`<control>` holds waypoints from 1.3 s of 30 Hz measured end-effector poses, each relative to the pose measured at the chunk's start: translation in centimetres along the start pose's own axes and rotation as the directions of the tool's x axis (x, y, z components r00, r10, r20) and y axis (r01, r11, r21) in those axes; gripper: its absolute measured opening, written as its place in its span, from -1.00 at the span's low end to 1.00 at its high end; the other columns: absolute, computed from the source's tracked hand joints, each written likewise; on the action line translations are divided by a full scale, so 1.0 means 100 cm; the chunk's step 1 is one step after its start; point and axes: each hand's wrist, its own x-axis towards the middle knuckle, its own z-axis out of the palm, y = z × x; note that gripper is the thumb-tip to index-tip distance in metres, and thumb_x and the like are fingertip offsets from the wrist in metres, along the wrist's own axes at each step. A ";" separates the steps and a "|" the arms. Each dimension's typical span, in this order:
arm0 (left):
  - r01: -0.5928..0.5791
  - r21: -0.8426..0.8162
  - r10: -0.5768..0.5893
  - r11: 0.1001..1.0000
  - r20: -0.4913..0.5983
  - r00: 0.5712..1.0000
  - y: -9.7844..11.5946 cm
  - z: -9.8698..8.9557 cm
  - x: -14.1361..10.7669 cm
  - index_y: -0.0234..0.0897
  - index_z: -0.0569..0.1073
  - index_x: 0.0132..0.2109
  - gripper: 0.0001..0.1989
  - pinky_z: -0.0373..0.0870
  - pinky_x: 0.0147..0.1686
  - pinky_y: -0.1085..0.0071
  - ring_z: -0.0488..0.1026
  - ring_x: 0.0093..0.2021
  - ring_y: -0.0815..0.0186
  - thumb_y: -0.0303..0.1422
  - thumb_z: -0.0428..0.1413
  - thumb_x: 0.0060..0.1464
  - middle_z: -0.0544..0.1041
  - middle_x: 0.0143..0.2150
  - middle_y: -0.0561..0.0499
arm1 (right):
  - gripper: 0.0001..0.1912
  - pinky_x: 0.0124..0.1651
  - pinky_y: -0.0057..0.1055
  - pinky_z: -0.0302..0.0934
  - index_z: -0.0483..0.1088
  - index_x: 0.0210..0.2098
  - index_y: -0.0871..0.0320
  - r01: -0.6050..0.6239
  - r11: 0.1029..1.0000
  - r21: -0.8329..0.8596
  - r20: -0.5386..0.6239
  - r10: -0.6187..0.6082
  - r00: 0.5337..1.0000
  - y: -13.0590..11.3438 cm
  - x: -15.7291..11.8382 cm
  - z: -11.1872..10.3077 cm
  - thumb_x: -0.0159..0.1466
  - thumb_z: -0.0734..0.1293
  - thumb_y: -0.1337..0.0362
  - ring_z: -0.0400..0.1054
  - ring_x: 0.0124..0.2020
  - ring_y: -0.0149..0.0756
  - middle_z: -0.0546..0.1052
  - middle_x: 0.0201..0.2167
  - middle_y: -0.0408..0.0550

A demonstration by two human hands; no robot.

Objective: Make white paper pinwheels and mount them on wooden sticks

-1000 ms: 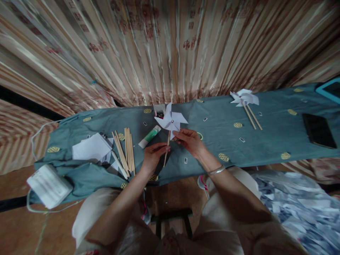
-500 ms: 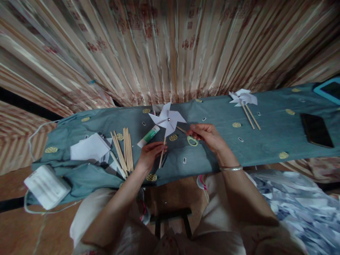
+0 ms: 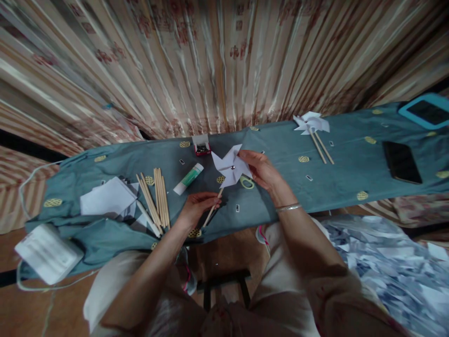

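Note:
A white paper pinwheel (image 3: 229, 173) with a shiny pin at its centre is tilted over the table. My left hand (image 3: 199, 207) pinches its wooden stick between thumb and fingers, below the blades. At the wheel's right side, my right hand (image 3: 262, 171) has its fingers on a blade; part of the fingers is hidden behind the paper. Scissors (image 3: 247, 183) with pale green handles lie on the cloth just under the right hand, their blades covered by the pinwheel. A glue stick (image 3: 189, 179) lies to the left, and behind it stands an open red box (image 3: 202, 150) of small pins.
Wooden sticks (image 3: 162, 199) and a stack of white paper (image 3: 108, 199) lie on the left, near a white box-like device (image 3: 49, 255) with a cable. Farther right are finished pinwheels (image 3: 312, 123), a dark phone (image 3: 401, 161) and a blue-framed tablet (image 3: 430, 112). A bag of paper scraps (image 3: 389, 262) sits lower right.
My right hand has let go of the scissors, which now lie on the cloth, and has moved to the pinwheel's blade. The pinwheel has turned and tilted right in my left hand.

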 end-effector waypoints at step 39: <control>0.032 -0.054 -0.033 0.998 -0.024 0.999 0.000 -0.005 0.000 -0.33 0.66 -0.41 -0.57 0.44 -0.36 0.52 0.51 -0.49 0.43 -0.24 0.52 -0.53 0.65 -0.46 -0.02 | -0.68 -0.50 -0.52 0.25 0.59 -0.48 0.11 0.085 0.995 -0.046 -0.095 -0.089 0.991 0.007 -0.005 0.005 -0.17 0.64 0.11 0.40 -0.54 -0.46 0.62 -0.50 -0.17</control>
